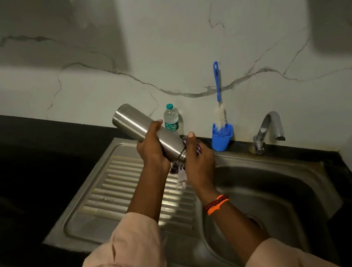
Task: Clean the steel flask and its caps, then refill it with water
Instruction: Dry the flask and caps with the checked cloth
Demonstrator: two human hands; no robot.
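Both hands grip one steel flask (pixel 144 129), right hand (pixel 199 159) clutching one cloth (pixel 180 172), left hand (pixel 151 149) mid-body.

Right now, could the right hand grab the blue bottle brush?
Probably not at once: the right hand is busy pressing a cloth to the flask mouth. The brush stands unblocked in its blue holder just behind.

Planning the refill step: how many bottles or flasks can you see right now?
2. The steel flask is held tilted over the sink's drainboard in the left hand. A small plastic water bottle stands upright behind it against the wall. None other visible.
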